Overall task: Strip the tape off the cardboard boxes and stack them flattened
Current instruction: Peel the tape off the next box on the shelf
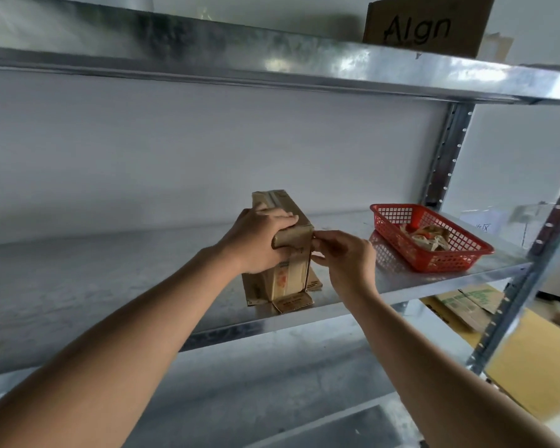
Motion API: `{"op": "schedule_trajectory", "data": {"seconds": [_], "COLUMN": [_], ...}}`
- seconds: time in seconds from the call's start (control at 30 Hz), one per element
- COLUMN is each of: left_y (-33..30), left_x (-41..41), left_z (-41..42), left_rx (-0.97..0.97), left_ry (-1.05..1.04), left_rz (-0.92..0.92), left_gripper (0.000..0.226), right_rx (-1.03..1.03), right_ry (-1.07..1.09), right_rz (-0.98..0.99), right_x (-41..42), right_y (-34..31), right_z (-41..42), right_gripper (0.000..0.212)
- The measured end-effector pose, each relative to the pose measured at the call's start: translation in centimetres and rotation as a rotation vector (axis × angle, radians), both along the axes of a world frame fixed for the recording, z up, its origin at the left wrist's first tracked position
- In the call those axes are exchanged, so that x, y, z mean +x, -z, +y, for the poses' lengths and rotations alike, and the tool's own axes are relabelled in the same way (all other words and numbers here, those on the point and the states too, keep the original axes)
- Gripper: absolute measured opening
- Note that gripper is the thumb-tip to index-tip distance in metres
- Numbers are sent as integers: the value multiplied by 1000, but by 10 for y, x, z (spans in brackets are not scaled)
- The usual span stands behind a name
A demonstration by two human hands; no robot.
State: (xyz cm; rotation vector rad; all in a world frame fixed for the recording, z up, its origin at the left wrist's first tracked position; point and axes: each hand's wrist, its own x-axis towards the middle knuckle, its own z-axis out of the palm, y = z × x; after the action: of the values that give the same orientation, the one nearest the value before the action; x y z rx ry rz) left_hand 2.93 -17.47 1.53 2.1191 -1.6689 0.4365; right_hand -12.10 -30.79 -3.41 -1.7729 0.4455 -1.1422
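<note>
A small brown cardboard box (pixel 291 279) stands on end on the metal shelf (pixel 110 286), its bottom flaps splayed open on the shelf surface. A strip of clear tape (pixel 299 253) runs over its top and down the near face. My left hand (pixel 259 240) grips the upper left of the box, fingers curled over the top. At the box's top right corner, my right hand (pixel 343 257) pinches the edge of the tape between thumb and fingertips.
A red plastic basket (pixel 466 253) holding crumpled tape scraps sits on the shelf to the right. A cardboard piece marked "Algn" (pixel 427 24) stands on the shelf above. Flattened cardboard (pixel 466 305) lies on the floor at lower right, past the shelf post (pixel 511 305).
</note>
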Motion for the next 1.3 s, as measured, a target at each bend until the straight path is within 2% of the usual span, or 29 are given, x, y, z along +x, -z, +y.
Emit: {"op": "schedule_trajectory", "data": {"seconds": [0.1,0.23,0.3,0.47,0.63,0.77,0.83,0.97,1.03,1.2,1.3], "left_y": [-7,-14,-17,-19,-15,-7,-7,-4,-1,-1,0], "left_x": [9,11,9,4,6,2,-3,-11,-11,-5,-4], "left_z": [12,16,13,6,0,-11,-21,-38,-42,-47,-46], "left_rx": [65,144,130,113,144,140,134,74,53,67,68], "left_ry": [51,61,49,54,49,-8,-30,-54,-57,-60,-68], "left_rz": [151,193,188,222,163,122,67,-59,-50,-22,47], "left_gripper": [73,76,74,69,66,67,67,63,65,66,73], "right_rx": [-165,-74,-117,-420,-917,-1144,-1137,-844,-760,-711,-545], "right_ry": [4,-43,-27,2,-10,63,58,-78,-99,-181,-245], "right_rz": [66,14,23,161,349,399,378,306,255,165,105], "right_x": [-5,-4,-3,-6,-15,-22,-22,-20,-19,-17,-18], "right_y": [2,-3,-6,-17,-50,-75,-77,-63,-57,-53,-47], "right_z": [0,-3,-8,-25,-45,-58,-60,-63,-67,-71,-71], "right_gripper": [31,31,30,10,14,16,13,6,6,14,11]}}
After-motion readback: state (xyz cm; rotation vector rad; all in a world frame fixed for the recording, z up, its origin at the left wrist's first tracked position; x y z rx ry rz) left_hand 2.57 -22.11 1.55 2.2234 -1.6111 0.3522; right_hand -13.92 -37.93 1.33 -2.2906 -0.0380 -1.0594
